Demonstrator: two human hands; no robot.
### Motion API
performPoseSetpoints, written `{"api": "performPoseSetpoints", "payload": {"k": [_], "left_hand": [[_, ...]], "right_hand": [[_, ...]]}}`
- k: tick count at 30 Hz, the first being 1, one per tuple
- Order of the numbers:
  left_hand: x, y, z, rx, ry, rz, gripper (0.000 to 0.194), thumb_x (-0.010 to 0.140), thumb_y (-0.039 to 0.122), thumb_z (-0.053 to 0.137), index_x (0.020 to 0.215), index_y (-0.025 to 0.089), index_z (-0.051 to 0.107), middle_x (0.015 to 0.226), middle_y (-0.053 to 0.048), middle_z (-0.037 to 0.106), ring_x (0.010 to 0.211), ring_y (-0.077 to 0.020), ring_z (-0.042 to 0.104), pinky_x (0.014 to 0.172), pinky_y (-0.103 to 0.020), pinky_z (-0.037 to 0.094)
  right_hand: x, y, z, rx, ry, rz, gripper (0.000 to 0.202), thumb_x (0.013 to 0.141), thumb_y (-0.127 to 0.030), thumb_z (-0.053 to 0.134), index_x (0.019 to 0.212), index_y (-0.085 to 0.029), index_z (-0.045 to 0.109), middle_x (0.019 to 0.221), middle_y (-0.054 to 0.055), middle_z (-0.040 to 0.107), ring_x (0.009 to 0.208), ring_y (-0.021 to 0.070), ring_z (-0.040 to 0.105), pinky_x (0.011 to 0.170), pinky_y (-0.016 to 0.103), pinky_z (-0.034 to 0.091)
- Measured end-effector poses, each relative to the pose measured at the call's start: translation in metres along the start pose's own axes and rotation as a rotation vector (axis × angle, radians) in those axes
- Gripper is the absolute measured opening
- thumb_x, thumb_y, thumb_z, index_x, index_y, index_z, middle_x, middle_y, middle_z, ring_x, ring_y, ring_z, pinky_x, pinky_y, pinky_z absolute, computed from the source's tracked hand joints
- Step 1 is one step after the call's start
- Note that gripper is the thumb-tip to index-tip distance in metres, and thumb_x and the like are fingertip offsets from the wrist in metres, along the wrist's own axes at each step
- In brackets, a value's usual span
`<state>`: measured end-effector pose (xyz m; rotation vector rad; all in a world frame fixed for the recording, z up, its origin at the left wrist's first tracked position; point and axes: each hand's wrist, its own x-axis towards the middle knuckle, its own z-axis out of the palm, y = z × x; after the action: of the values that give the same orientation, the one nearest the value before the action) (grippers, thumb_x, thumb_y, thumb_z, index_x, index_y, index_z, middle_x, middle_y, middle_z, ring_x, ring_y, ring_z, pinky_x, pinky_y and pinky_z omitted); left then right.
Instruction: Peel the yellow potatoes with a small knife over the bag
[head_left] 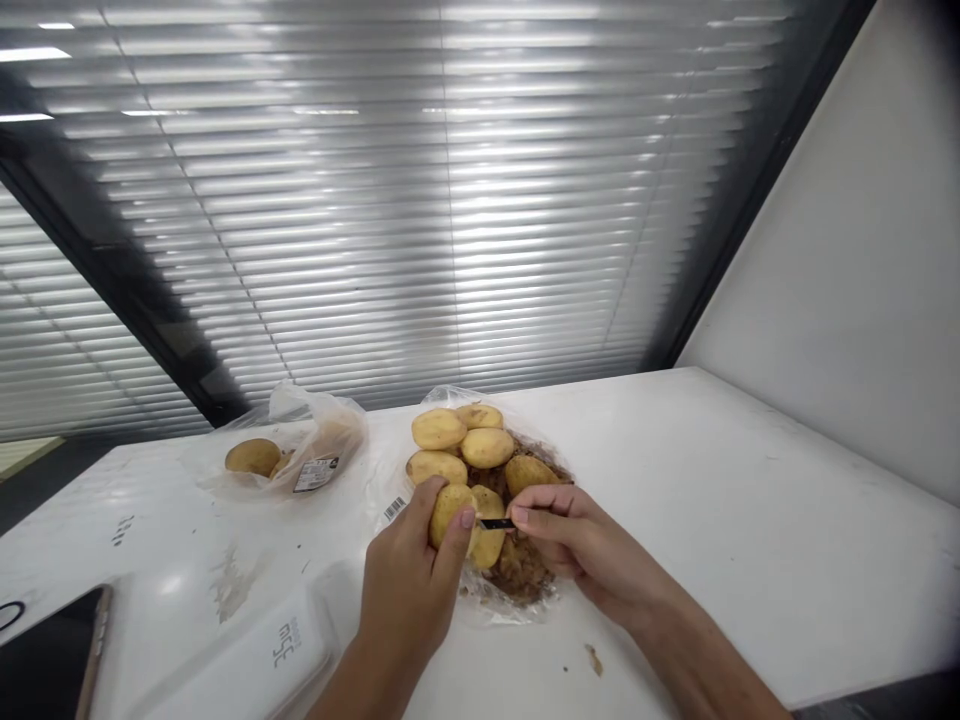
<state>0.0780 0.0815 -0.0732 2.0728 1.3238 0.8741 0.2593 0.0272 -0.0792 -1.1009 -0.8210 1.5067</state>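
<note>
My left hand (412,560) is closed around a potato (447,512), its thumb resting along the near right side. My right hand (574,535) pinches a small dark knife (495,523), whose tip meets the right side of that potato. Its handle end is hidden in my fingers. Just behind and below, peeled yellow potatoes (487,448) lie grouped on a clear plastic bag (517,610). Brown peel scraps (521,570) are heaped on the bag's right part, and a browner potato (530,474) rests on them beyond my right hand.
At the left, another clear bag (289,395) holds unpeeled potatoes (253,457) and bears a label. A white power bank (247,660) and a phone (52,660) lie at the near left. One peel scrap (594,660) sits on the white table (750,520). Blinds and a wall stand behind.
</note>
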Motion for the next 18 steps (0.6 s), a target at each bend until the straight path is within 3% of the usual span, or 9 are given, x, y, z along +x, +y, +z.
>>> {"api": "performPoseSetpoints", "payload": {"k": [7,13,18], "left_hand": [[0.0,-0.003,0.004,0.006,0.034,0.047,0.039,0.093,0.048,0.045,0.117,0.023,0.063,0.091,-0.005,0.077,0.082,-0.0266,0.071,0.072,-0.034,0.051],[-0.002,-0.008,0.007,-0.049,0.043,0.053,0.043,0.094,0.051,0.043,0.119,0.022,0.063,0.101,-0.006,0.077,0.09,-0.0276,0.072,0.078,-0.037,0.052],[-0.001,-0.006,0.005,-0.08,0.029,0.028,0.046,0.093,0.054,0.043,0.119,0.022,0.063,0.1,-0.006,0.077,0.089,-0.0282,0.072,0.079,-0.038,0.051]], "right_hand": [[-0.014,-0.006,0.001,-0.322,0.139,-0.373,0.016,0.083,-0.034,0.076,0.081,-0.018,0.076,0.071,-0.001,0.063,0.067,0.0104,0.049,0.061,0.024,0.034],[-0.015,0.0,0.003,-0.703,0.122,-0.592,0.016,0.092,-0.029,0.065,0.094,-0.023,0.08,0.065,-0.002,0.055,0.061,0.0105,0.045,0.056,0.024,0.033],[-0.014,0.0,0.001,-0.784,0.121,-0.612,0.02,0.095,-0.032,0.062,0.092,-0.023,0.079,0.065,-0.002,0.052,0.06,0.0104,0.044,0.055,0.024,0.033]]}}
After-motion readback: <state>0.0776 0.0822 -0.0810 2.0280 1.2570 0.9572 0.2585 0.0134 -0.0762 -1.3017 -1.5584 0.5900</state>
